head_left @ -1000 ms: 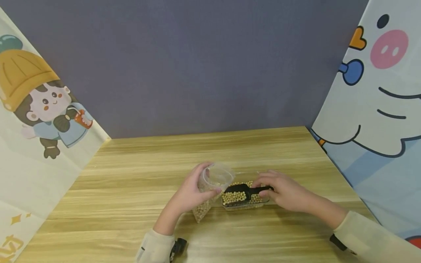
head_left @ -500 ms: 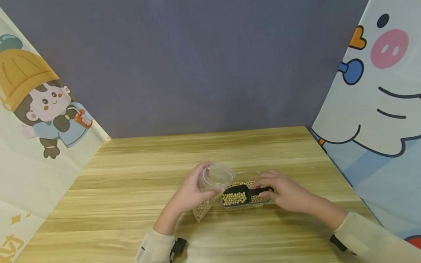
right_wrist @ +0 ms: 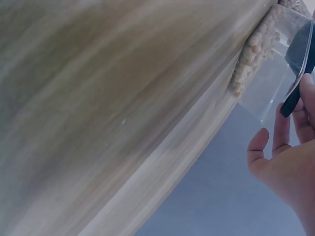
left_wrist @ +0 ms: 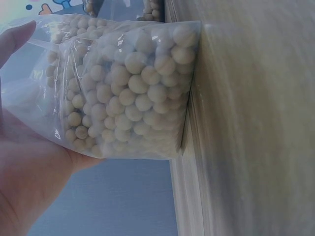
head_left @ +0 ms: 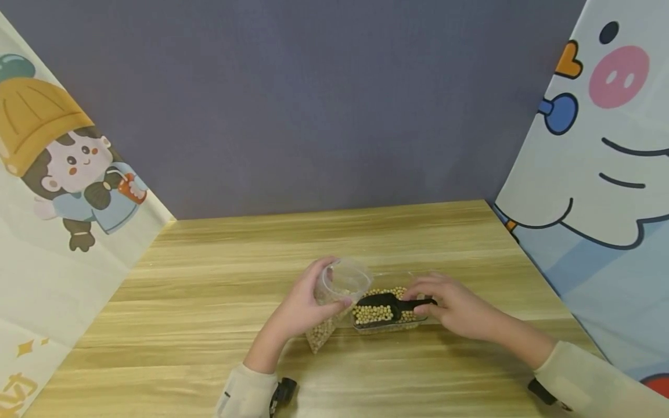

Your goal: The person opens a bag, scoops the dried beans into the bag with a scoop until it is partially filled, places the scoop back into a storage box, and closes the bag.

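My left hand [head_left: 305, 303] grips the upper part of a clear plastic bag [head_left: 346, 278], keeping its mouth round and open. Pale round beans, like soybeans, fill the lower part of the bag [left_wrist: 133, 93], which stands on the table in the left wrist view. Just right of it sits a clear rectangular container [head_left: 387, 330] of the same beans. In my right hand [head_left: 453, 303] the handle of a black scoop [head_left: 415, 303] is pinched between thumb and fingers. The scoop's head lies over the beans inside the container, with beans in it.
Both things stand on a wood-grain table [head_left: 209, 278]. A grey-blue wall panel [head_left: 324, 116] rises behind it. Printed cartoon panels flank the left [head_left: 68, 278] and right [head_left: 575, 232] sides.
My right hand and the scoop have shifted very slightly to the right. The left hand and the bag have stayed put.
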### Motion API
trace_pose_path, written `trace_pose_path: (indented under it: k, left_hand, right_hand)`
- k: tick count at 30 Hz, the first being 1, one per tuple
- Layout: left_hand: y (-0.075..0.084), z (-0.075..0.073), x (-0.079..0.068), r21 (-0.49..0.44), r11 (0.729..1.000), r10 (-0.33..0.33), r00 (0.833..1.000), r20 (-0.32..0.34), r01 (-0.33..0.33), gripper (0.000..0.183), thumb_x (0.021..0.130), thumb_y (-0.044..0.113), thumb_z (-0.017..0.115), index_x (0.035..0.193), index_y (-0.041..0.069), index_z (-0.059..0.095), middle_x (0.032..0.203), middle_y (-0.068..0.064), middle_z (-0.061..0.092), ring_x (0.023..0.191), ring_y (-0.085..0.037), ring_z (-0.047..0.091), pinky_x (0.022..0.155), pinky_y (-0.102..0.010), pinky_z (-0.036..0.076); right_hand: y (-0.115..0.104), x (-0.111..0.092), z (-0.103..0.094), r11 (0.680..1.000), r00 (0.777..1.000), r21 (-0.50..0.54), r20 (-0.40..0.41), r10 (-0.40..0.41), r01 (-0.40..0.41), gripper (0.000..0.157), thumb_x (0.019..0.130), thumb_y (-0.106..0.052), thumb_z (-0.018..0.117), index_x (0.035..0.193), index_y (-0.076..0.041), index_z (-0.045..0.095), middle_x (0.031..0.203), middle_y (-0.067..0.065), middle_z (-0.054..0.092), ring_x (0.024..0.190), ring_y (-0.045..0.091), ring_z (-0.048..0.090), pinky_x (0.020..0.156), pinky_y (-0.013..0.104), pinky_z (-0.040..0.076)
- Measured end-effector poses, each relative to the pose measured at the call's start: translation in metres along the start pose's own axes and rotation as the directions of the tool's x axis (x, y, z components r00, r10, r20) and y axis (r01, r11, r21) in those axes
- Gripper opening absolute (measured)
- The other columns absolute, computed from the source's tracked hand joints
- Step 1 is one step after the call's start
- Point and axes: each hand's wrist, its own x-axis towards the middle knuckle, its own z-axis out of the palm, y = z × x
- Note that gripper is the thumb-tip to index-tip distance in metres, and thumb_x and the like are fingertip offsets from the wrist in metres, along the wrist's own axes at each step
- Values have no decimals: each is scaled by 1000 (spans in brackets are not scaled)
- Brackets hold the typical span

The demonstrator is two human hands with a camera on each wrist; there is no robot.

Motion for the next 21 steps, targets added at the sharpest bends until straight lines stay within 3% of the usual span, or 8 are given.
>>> trace_pose_path:
  k: [10,21]
  left_hand:
    - [-1,0,0,-2,1000,15,1000,7,-15,86,81,27,91,155,22,49,141,-10,62,127,-31,63,104,-56,58]
    - [-1,2,0,7,1000,-3,1000,-3,3,87,80,28,92,156,23,49,140,-10,63,125,-32,64,101,-55,60]
  right_hand:
    - [1,-3,4,1000,1000,-7,-25,-8,8,31,98,-18,74,125,-32,73,128,-9,72,127,27,65,103,53,56]
    - [9,-5,5,998,998,62,-57,32,-29,30,98,-15,73,123,-30,74,130,-1,73,131,33,64,108,60,53]
